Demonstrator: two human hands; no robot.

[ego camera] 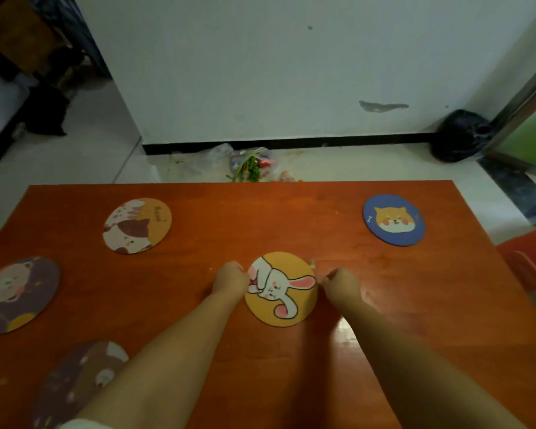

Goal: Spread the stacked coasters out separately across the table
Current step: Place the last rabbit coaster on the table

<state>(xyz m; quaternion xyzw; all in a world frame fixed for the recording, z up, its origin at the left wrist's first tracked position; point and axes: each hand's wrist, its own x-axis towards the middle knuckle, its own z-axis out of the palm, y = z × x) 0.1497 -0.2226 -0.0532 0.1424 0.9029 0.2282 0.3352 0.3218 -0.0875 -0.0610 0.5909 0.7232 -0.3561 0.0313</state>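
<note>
A round yellow coaster with a white rabbit [281,289] lies flat in the middle of the orange-brown table [260,218]. My left hand [231,278] touches its left edge with curled fingers. My right hand [341,286] is at its right edge, fingers curled too. Whether more coasters lie under the rabbit one cannot be told. Separate coasters lie around: a blue one with a dog [393,219] at the far right, a cat one [136,226] at the far left, a purple bear one [16,294] at the left edge, and a dark one [78,382] near left, partly behind my left arm.
Beyond the table's far edge, plastic bags with vegetables [248,164] lie on the white floor against the wall. A black bag [460,136] sits in the right corner. A red stool or box [529,261] stands beside the table's right side.
</note>
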